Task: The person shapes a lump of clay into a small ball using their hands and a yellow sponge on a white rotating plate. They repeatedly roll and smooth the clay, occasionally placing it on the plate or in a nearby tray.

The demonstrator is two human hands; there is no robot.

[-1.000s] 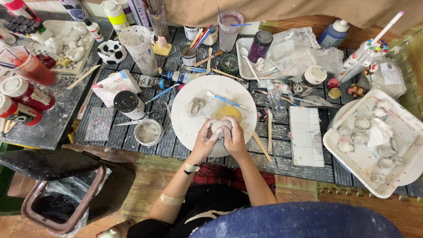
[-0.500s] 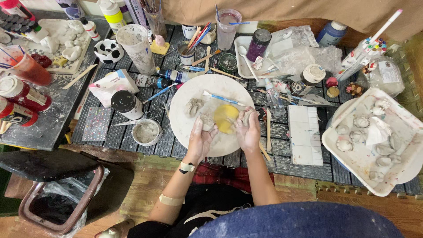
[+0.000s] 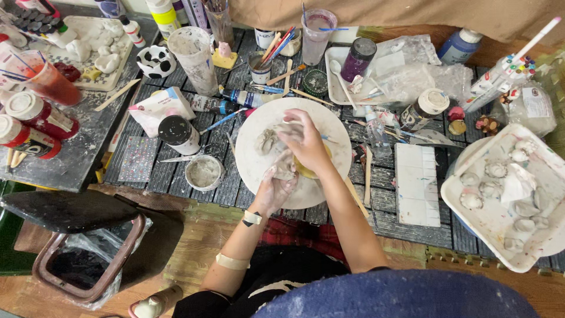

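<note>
A round white board (image 3: pixel 332 126) lies on the dark slatted table in front of me. My left hand (image 3: pixel 272 191) is at its near edge, closed around a grey lump of clay (image 3: pixel 284 168). My right hand (image 3: pixel 307 144) reaches across the board, fingers curled down over a pale bit of clay at the far side; whether it grips that bit I cannot tell. A small grey clay shape (image 3: pixel 266 142) rests on the board just left of the right hand. A yellow object (image 3: pixel 301 172) shows under the right wrist.
A small cup of grey slip (image 3: pixel 203 172) and a black-lidded jar (image 3: pixel 178 134) stand left of the board. A white tile (image 3: pixel 416 184) and a white tray (image 3: pixel 456 197) of clay shells lie to the right. Brush cups (image 3: pixel 262 65), bottles and paint jars (image 3: pixel 35 115) crowd the back and left.
The hands, joined on the clay a second ago, have parted. The right hand moved over the yellow object and then to the board's far side. The left hand kept the lump.
</note>
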